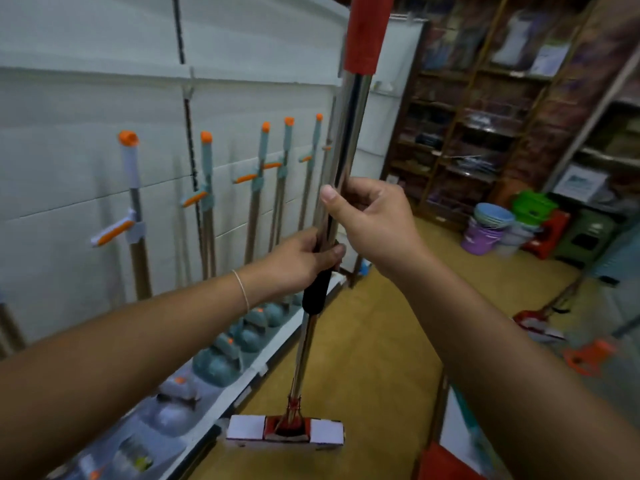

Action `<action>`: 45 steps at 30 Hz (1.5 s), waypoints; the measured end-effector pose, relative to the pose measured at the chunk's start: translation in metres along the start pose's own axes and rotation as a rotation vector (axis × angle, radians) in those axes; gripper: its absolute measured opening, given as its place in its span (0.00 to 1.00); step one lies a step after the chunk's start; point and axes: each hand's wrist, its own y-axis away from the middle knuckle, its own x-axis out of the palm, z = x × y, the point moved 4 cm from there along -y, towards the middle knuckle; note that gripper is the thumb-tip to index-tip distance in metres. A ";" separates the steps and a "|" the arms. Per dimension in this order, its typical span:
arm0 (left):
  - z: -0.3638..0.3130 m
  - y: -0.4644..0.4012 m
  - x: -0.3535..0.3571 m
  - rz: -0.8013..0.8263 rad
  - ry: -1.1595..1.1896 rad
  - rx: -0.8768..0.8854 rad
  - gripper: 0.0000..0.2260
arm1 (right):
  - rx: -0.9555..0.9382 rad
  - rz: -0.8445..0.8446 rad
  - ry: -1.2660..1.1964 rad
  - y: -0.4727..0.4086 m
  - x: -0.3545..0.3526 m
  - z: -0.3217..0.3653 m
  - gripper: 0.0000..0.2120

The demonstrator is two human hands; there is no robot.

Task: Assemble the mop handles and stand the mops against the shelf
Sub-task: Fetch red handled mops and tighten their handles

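I hold one mop upright in the middle of the view. Its steel handle (348, 133) carries a red grip at the top and a black sleeve (317, 292) lower down. My right hand (370, 216) grips the upper steel tube. Just below it, my left hand (299, 259) grips the handle at the top of the black sleeve. The mop's head (285, 431), white and red, rests on the floor beside the shelf's base. Several grey mops with orange caps (207, 174) lean against the white shelf (69, 109) on the left.
Grey mop heads line the shelf's low ledge (221, 362). More red mop parts (540, 323) lie on the yellow floor at the right. Stacked buckets and baskets (491, 230) stand before brown storage racks (485, 116) at the back right. A carton (450, 445) sits near my right arm.
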 end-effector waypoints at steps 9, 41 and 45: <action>0.016 -0.149 0.042 0.172 -0.045 0.067 0.09 | 0.090 -0.169 0.178 -0.081 -0.066 -0.080 0.11; 0.041 -0.588 0.169 0.618 -0.032 0.082 0.11 | 0.253 -0.401 0.394 -0.357 -0.297 -0.339 0.09; 0.042 -0.642 0.190 0.649 -0.010 0.089 0.06 | 0.241 -0.376 0.409 -0.392 -0.331 -0.371 0.08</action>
